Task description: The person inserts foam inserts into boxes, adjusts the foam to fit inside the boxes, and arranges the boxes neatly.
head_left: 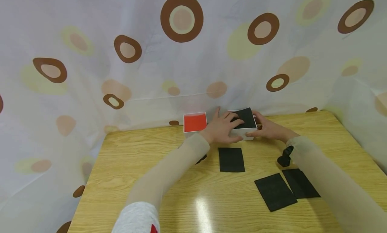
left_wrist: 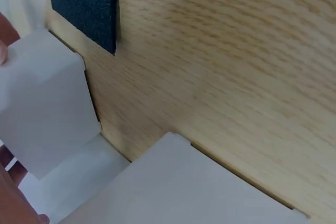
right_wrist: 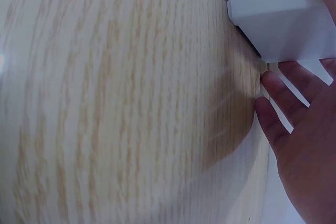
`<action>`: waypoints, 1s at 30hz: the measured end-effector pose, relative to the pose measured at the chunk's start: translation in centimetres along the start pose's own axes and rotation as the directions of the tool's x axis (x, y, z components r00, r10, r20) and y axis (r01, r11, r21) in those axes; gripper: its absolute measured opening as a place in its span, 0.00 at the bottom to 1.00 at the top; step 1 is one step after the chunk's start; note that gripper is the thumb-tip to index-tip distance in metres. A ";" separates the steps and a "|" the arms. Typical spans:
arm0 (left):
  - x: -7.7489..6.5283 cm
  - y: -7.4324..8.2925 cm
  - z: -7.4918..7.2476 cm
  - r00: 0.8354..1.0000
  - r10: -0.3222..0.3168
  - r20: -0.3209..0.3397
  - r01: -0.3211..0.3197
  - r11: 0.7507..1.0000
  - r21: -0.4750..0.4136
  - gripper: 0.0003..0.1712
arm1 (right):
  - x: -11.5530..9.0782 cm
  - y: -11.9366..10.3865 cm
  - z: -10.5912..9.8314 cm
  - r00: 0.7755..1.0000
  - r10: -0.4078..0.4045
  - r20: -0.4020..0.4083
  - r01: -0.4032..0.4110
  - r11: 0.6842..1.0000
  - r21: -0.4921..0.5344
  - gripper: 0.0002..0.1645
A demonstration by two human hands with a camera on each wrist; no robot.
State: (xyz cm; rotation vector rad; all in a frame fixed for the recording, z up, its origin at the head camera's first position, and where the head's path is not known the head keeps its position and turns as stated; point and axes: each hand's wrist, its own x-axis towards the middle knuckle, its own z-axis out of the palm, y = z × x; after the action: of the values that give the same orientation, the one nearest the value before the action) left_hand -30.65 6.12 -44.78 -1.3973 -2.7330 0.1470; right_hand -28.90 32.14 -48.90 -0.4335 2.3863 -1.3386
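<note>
At the back of the table stands a white box (head_left: 247,134) without a lid on it, with a black square sheet (head_left: 248,117) at its top, one corner rising above the rim. My left hand (head_left: 221,128) lies over the box's left side, fingers spread and touching the black sheet. My right hand (head_left: 269,128) holds the box's right end, thumb at the front and fingers round the side. In the right wrist view, the outer fingers (right_wrist: 283,95) are spread beside the box wall (right_wrist: 278,30). Left of it, a second white box (head_left: 188,134) contains something flat and red (head_left: 193,124).
A black square (head_left: 231,159) lies in front of the boxes. Two more, a nearer black square (head_left: 275,192) and another (head_left: 299,184) partly under the right sleeve, lie at the right. A dark corner (head_left: 201,159) shows beside the left sleeve. A patterned curtain (head_left: 145,105) hangs right behind the boxes.
</note>
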 end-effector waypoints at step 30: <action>2.5 1.7 -0.3 0.995 -0.062 0.075 0.063 0.998 -0.019 0.46 | -0.1 0.2 -0.2 0.999 -0.052 0.006 0.052 0.998 -0.047 0.57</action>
State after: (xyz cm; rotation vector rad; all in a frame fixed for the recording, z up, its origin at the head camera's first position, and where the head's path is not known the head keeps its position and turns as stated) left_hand -30.72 9.17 -44.61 -1.3359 -2.8436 0.1699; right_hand -28.90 32.44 -48.97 -0.5154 2.4222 -1.3037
